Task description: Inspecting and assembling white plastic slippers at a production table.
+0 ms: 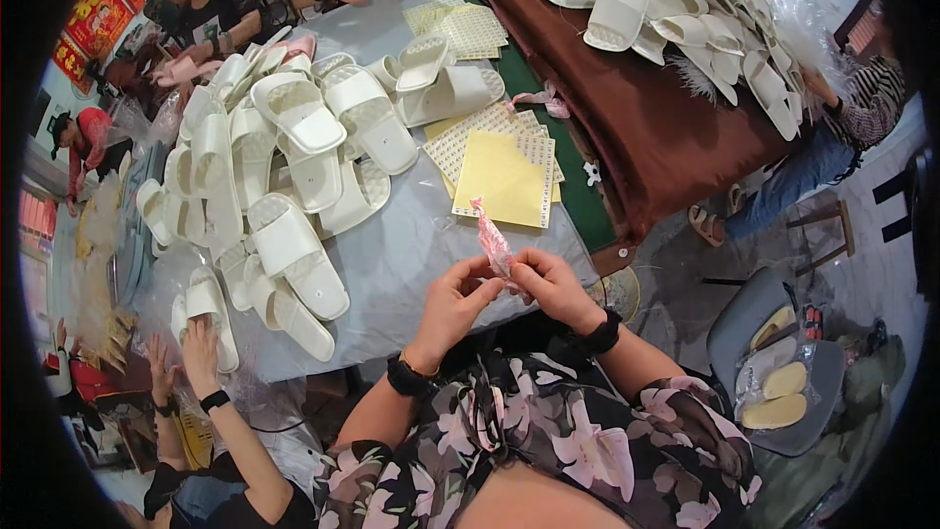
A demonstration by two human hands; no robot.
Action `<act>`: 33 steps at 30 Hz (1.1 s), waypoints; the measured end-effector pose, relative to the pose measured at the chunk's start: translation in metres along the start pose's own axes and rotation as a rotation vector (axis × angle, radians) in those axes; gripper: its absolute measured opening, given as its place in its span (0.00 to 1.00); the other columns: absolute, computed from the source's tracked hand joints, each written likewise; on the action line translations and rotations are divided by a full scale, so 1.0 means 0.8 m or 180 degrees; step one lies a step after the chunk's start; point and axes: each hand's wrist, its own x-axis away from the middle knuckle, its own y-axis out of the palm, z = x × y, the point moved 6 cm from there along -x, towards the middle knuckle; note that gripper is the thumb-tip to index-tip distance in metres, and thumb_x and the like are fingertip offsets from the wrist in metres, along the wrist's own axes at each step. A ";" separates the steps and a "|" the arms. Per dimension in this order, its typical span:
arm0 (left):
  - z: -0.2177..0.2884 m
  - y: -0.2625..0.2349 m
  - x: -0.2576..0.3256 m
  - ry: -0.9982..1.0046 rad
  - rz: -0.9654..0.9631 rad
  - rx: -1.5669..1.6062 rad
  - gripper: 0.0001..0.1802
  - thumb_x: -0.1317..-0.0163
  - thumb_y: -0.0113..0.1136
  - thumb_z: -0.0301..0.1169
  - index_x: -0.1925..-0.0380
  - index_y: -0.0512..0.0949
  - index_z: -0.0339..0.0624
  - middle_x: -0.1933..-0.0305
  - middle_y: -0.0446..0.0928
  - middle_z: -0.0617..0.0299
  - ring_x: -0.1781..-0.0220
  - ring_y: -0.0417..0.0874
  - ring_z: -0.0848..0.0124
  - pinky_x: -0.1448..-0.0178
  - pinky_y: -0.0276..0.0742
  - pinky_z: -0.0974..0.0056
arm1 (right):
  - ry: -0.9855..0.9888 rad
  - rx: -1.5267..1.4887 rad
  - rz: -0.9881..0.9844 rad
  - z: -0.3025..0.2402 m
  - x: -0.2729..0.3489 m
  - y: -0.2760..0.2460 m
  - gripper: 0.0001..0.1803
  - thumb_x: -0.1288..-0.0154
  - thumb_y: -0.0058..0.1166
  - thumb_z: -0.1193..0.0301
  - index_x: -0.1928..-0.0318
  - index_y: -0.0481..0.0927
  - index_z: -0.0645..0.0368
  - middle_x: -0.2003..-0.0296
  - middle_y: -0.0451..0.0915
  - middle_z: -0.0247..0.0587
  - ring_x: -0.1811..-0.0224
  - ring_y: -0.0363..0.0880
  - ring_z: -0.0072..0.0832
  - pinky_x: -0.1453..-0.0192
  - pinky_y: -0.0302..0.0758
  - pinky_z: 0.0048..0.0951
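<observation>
Both hands meet at the table's near edge around a narrow, crinkled pink-and-white wrapper (493, 242), which stands up from the fingers with a twisted tip. My left hand (454, 302) is closed, pinching its lower part. Opposite it, my right hand (556, 292) pinches the same wrapper, thumb and fingertips together. What is inside the wrapper, if anything, cannot be seen. Just beyond the hands lie yellow label sheets (504, 176), partly peeled and overlapping. To the left, a large heap of white slippers (305, 181) covers the grey tabletop (392, 279).
More white slippers (619, 18) are heaped on a brown-covered table (587, 127) at the right. A co-worker's hand (201, 345) touches a slipper at the lower left. Other people sit around the tables. A grey chair (818, 411) holding wrapped yellow insoles stands at the lower right.
</observation>
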 end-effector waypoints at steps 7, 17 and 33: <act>-0.008 0.000 -0.003 -0.0248 -0.0214 -0.0568 0.17 0.36 0.63 0.28 0.48 0.77 0.34 0.60 0.81 0.64 0.61 0.80 0.79 0.58 0.76 0.73 | 0.0254 -0.0254 -0.0072 0.011 0.001 0.007 0.12 0.25 0.48 0.63 0.61 0.76 0.59 0.73 0.77 0.28 0.72 0.75 0.14 0.71 0.71 0.19; -0.006 0.004 -0.004 0.0156 -0.0150 -0.0454 0.17 0.39 0.66 0.27 0.51 0.77 0.34 0.61 0.81 0.63 0.66 0.79 0.81 0.62 0.76 0.73 | 0.0402 0.0126 -0.0010 0.009 0.003 -0.002 0.13 0.25 0.44 0.65 0.61 0.78 0.60 0.76 0.77 0.29 0.77 0.73 0.15 0.76 0.69 0.19; 0.173 0.095 0.062 -0.0175 -0.2938 0.1228 0.15 0.43 0.70 0.29 0.59 0.79 0.34 0.53 0.79 0.49 0.53 0.81 0.62 0.48 0.76 0.60 | 0.0969 0.0489 -0.0122 0.070 0.143 -0.174 0.09 0.33 0.55 0.69 0.64 0.80 0.63 0.71 0.78 0.28 0.68 0.75 0.17 0.61 0.72 0.21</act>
